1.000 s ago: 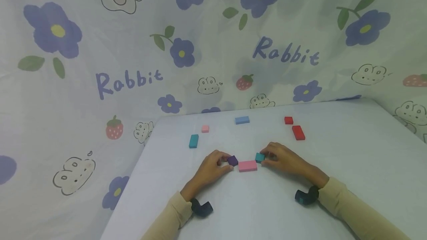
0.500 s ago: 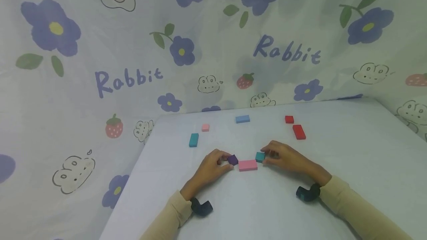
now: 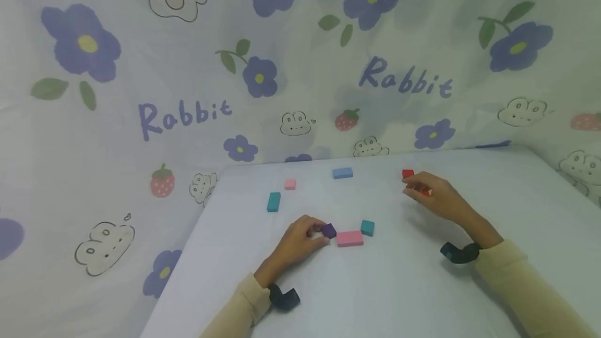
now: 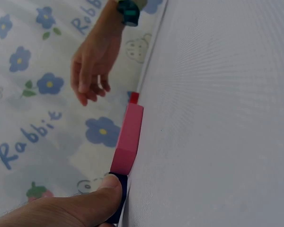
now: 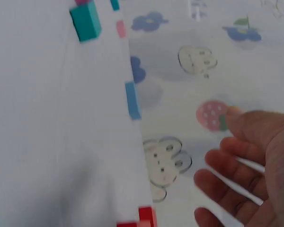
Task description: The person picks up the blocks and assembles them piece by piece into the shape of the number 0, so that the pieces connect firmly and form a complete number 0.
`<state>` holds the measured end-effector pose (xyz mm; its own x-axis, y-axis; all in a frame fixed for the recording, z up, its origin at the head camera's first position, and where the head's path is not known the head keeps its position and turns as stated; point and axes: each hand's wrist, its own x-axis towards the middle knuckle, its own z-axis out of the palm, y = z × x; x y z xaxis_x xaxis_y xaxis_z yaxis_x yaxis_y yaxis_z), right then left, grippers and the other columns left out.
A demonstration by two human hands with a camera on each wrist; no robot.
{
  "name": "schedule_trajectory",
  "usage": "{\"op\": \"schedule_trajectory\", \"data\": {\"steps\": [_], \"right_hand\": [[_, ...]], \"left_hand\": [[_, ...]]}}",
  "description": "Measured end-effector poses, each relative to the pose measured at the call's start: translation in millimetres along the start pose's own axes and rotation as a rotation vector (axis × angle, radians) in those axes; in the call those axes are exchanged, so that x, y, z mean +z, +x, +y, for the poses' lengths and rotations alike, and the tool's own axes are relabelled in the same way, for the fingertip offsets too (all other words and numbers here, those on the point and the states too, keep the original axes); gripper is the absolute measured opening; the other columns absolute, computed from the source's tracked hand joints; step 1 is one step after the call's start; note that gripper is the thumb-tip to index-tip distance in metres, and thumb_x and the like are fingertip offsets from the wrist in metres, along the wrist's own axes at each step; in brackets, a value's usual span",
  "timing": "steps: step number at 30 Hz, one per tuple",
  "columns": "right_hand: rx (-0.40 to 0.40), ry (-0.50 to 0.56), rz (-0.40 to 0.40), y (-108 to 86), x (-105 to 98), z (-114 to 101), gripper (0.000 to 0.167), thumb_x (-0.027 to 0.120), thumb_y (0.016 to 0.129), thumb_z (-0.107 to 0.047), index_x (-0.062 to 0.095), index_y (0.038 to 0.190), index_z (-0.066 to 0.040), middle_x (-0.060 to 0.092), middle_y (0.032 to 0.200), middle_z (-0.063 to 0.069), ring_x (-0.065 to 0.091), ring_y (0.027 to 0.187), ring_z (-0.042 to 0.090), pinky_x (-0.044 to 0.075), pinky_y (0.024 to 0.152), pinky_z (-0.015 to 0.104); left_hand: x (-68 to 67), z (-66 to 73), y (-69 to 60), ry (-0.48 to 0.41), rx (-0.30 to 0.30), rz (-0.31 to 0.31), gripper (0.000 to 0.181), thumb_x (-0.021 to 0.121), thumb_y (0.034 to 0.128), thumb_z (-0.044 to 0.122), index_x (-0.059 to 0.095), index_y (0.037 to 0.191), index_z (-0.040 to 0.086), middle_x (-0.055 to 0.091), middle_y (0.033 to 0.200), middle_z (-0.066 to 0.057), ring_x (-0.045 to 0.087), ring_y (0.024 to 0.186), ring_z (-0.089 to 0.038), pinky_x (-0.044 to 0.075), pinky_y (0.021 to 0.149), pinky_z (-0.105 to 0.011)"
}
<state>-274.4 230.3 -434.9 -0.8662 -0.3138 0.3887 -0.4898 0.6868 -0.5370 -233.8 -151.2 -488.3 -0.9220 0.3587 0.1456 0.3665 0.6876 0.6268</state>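
Observation:
In the head view my left hand (image 3: 297,241) pinches a purple cube (image 3: 328,231) at the left end of a pink block (image 3: 349,239); the left wrist view shows the thumb on that dark cube (image 4: 117,208). A teal cube (image 3: 368,228) lies at the pink block's right end, untouched. My right hand (image 3: 436,197) hovers above the table near a small red cube (image 3: 408,173), partly covering a longer red block (image 3: 427,193). Its fingers are loosely bent and apart, with nothing between them in the right wrist view (image 5: 255,165).
A light blue block (image 3: 343,173) lies at the back of the white table (image 3: 375,296). Further left are a small pink block (image 3: 290,184) and a teal block (image 3: 274,202). A printed cloth hangs behind the table.
My right hand has let go of the teal cube and moved up and to the right, over the red blocks. The left hand still pinches the purple cube. The head view has shifted slightly.

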Motion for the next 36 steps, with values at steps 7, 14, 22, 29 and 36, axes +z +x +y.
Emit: {"op": "schedule_trajectory", "data": {"steps": [7, 14, 22, 29, 36], "right_hand": [[0.211, 0.005, -0.146, 4.5, -20, 32, 0.042, 0.063, 0.099, -0.031, 0.061, 0.128, -0.001, 0.067, 0.112, 0.015, 0.063, 0.103, 0.031, 0.058, 0.081, 0.036], [0.286, -0.026, -0.291, 11.9, -27, 51, 0.056, 0.065, 0.097, -0.035, 0.052, 0.138, 0.001, 0.060, 0.127, 0.025, 0.058, 0.113, 0.040, 0.056, 0.088, 0.052], [0.341, -0.021, -0.406, 11.9, -27, 66, 0.080, 0.073, 0.088, -0.046, 0.043, 0.145, 0.000, 0.051, 0.138, 0.027, 0.054, 0.121, 0.044, 0.054, 0.093, 0.056], [0.321, -0.038, -0.431, 12.4, -26, 77, 0.085, 0.074, 0.086, -0.048, 0.042, 0.146, 0.003, 0.052, 0.136, 0.028, 0.051, 0.122, 0.046, 0.049, 0.096, 0.061], [0.327, -0.038, -0.466, 13.7, -22, 95, 0.095, 0.077, 0.081, -0.052, 0.039, 0.150, -0.002, 0.045, 0.146, 0.028, 0.043, 0.131, 0.049, 0.046, 0.098, 0.065]], "left_hand": [[-1.6, 0.6, -0.7, 0.009, 0.001, 0.009, 0.033, 0.077, 0.0872, 0.034, 0.069, 0.117, 0.022, 0.062, 0.100, 0.009, 0.052, 0.086, -0.008, 0.046, 0.075, -0.023], [-6.3, 2.6, 3.2, 0.015, 0.020, 0.024, 0.035, 0.077, 0.0872, 0.032, 0.069, 0.119, 0.021, 0.063, 0.099, 0.008, 0.051, 0.084, -0.009, 0.045, 0.074, -0.023], [-4.1, 3.2, 2.5, 0.007, -0.014, 0.007, 0.035, 0.076, 0.0876, 0.034, 0.068, 0.119, 0.023, 0.063, 0.100, 0.008, 0.052, 0.086, -0.008, 0.046, 0.075, -0.023], [-1.7, 3.8, 1.0, -0.002, -0.011, 0.013, 0.035, 0.076, 0.0873, 0.035, 0.068, 0.119, 0.022, 0.064, 0.101, 0.008, 0.052, 0.086, -0.009, 0.045, 0.075, -0.024], [-3.6, 8.8, -1.8, -0.005, -0.040, -0.002, 0.037, 0.076, 0.0874, 0.036, 0.068, 0.121, 0.023, 0.065, 0.104, 0.007, 0.052, 0.087, -0.010, 0.045, 0.075, -0.024]]}}
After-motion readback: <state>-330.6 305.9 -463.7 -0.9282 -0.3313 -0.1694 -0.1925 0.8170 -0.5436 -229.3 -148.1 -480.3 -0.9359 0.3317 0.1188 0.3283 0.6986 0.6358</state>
